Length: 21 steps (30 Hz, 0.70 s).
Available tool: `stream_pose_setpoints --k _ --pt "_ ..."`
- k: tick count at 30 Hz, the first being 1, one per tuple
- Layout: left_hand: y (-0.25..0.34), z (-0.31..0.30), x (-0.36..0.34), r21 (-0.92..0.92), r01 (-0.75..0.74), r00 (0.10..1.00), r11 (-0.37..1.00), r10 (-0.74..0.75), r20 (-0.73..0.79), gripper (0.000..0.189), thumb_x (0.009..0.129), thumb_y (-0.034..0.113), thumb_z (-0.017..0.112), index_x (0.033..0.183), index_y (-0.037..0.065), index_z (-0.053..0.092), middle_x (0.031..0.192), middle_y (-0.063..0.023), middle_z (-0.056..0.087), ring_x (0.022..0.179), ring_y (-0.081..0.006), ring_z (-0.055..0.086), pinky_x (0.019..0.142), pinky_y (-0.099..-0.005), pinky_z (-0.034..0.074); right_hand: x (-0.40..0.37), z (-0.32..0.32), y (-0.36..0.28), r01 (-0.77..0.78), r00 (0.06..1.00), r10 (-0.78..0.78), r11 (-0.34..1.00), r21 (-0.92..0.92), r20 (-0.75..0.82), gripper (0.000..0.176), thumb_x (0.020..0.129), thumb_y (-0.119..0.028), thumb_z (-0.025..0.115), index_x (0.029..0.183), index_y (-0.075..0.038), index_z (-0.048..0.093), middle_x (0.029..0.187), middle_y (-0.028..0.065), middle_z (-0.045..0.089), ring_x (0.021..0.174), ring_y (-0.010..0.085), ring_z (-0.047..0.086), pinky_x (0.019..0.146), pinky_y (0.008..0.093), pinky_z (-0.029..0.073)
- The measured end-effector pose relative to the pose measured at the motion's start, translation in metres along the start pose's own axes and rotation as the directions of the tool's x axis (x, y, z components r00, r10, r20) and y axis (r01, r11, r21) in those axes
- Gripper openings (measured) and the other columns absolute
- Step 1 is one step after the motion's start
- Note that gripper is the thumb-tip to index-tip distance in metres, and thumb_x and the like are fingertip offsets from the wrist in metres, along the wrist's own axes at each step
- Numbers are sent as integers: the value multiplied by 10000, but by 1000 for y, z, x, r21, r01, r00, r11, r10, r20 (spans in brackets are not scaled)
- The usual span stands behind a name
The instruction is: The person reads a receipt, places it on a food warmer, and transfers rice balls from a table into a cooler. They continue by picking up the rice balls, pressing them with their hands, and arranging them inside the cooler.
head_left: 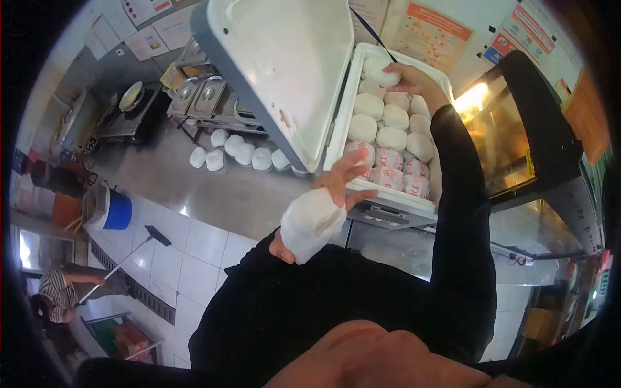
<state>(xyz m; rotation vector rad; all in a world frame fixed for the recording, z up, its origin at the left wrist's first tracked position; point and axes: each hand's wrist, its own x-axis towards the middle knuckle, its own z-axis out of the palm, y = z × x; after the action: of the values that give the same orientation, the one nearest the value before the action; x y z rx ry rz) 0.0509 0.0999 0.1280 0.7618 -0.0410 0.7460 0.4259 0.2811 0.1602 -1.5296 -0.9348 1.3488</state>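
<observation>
My left hand (pixel 341 183) is in front of an open insulated box (pixel 334 150), fingers spread and pointing toward it. A white paper-wrapped burger (pixel 314 225) rests in that hand, against the palm and wrist. Up at the box's far end, my right hand (pixel 414 81) has its fingers around another white wrapped burger (pixel 380 71). Rows of round wrapped burgers (pixel 391 138) fill the box. Plain white wraps lie toward the back, while wraps with red print (pixel 386 177) lie at the near end. What is inside the wraps is hidden.
The box's raised lid (pixel 284 71) stands on the left. Several white wrapped burgers (pixel 244 154) sit on the steel counter (pixel 162 158). A lit warming cabinet (pixel 495 129) is to the right. At lower left, a person (pixel 61 291) holds a floor squeegee (pixel 157 235) near a blue bucket (pixel 118 210).
</observation>
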Motion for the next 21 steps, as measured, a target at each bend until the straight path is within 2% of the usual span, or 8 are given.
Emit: stream_pose_setpoints --k 4,7,8,13,15,18,19,21 --pt "0 -8 0 -98 -194 930 976 215 298 754 343 423 889 959 176 531 1464 -115 270 1369 -273 262 1060 -541 333 37 0 41 171 979 -190 959 -226 -68 462 794 -269 739 1142 -34 546 1019 116 615 769 219 674 686 300 588" --pt "2 -11 -3 -60 -187 935 981 196 296 735 351 433 881 947 183 531 1436 -115 294 1373 -270 255 1041 -530 351 28 28 48 80 801 -329 887 -455 -501 398 774 -311 754 1050 -50 634 851 107 673 702 231 676 598 317 537" --pt "7 -2 -2 -55 -209 938 976 216 269 775 389 432 868 1022 170 505 1325 -123 381 1262 -256 396 962 -476 416 56 12 70 169 665 -617 674 -719 -422 322 763 -320 746 966 -82 666 867 127 687 694 265 673 639 359 524" --pt "2 1 10 18 -137 913 990 119 391 929 488 377 861 1218 133 341 1100 -118 453 924 -193 524 811 -340 459 70 15 77 207 540 -764 527 -824 -353 330 762 -382 726 900 -86 677 857 118 688 738 268 664 699 375 520" --pt "4 10 9 433 -194 981 880 185 63 863 552 251 886 1218 114 354 1150 -89 416 1010 -210 494 816 -328 444 57 18 65 180 575 -736 541 -822 -358 339 777 -404 712 895 -88 683 837 110 687 750 252 662 696 368 525" --pt "6 16 30 733 -565 739 379 628 245 905 584 171 897 1271 75 315 1141 -125 408 1014 -247 480 849 -366 426 -45 44 -5 100 978 -190 780 -618 -82 493 798 -443 703 1153 -113 609 1074 91 624 874 208 633 722 325 530" --pt "3 17 40 783 -623 485 7 788 380 918 599 172 893 1289 58 298 1150 -144 398 1032 -263 470 864 -374 419 -91 63 -30 147 989 -108 855 -498 105 568 793 -456 706 1226 -114 570 1125 88 602 953 196 622 722 308 537" --pt "-5 21 67 788 -615 427 30 853 300 903 613 166 884 1288 44 297 1165 -166 382 1058 -285 449 881 -387 406 -164 98 -58 384 813 -235 904 -187 532 742 766 -445 743 1342 -80 449 1195 95 565 1076 196 577 754 315 545"
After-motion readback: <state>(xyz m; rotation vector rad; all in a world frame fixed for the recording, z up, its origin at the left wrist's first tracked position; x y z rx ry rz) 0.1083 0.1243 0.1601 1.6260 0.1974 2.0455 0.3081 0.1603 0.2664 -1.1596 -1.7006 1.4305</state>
